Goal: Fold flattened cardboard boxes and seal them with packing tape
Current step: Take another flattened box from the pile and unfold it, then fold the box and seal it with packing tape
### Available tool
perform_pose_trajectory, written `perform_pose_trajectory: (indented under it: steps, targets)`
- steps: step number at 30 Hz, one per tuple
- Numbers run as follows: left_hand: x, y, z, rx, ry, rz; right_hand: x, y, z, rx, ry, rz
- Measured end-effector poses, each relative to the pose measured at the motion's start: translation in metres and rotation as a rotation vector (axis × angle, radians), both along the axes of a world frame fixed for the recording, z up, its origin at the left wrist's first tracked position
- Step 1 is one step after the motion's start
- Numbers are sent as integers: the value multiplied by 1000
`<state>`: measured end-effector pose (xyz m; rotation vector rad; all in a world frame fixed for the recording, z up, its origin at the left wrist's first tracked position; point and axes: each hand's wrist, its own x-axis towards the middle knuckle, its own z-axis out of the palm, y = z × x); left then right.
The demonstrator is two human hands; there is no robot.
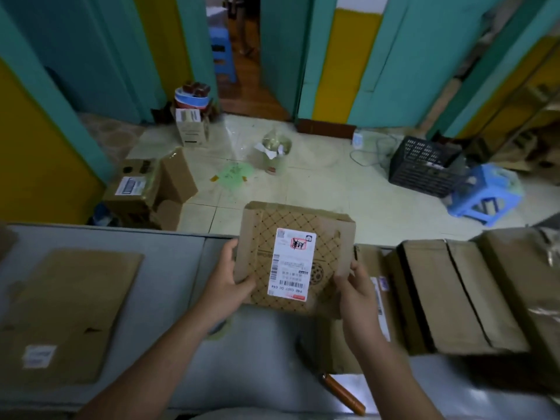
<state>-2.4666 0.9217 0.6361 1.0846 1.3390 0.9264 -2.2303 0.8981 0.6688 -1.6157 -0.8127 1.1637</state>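
Between both hands, a flattened cardboard box (pixel 295 256) is gripped: left hand (pixel 225 275) on its left edge, right hand (pixel 356 287) on its right, long axis running near-to-far.

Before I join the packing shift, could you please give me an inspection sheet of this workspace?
Surface: grey table, carrying cardboard.
Job's things: box with label, held over the table's far edge; flat cardboard left; stack of flattened boxes right.
Clutter: orange-handled tool by the near edge, kind unclear.
Hands: left hand and right hand grip the box's sides.
Cables: cables loose on the floor by a crate.
Surroundings: opened boxes, bag and stool on the floor; doorway beyond.
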Motion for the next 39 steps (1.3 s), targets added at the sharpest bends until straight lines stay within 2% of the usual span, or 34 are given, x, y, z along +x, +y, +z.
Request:
perform_pose_trajectory:
  steps: [6, 11, 15, 22, 29, 32, 35, 37, 39]
  targets:
    - [-3, -10, 5, -24, -141, 59, -3, -9, 1, -38, 25, 26]
    - [-21, -21, 7, 44, -66, 104, -18, -9, -2, -23, -2, 105]
    - [-36, -30, 11, 8, -58, 136, -26, -10, -5, -68, -23, 161]
    - [-68, -26, 39, -96, -264, 264, -36, -7, -8, 34, -165, 292]
    - [-66, -11, 43, -21, -125, 277, -41, 9, -14, 57, -185, 358]
    - [-55, -15, 40, 101, 16, 257, -35, 12, -19, 69, -144, 277]
    - [-36, -19, 38, 260, 191, 190, -29, 17, -6, 205, -419, 181]
    - [-21, -21, 42, 358, 261, 124, -29, 22, 8, 320, -631, 377]
    - [-8, -19, 47, 449, 339, 25, -33, 27, 15, 332, -791, 636]
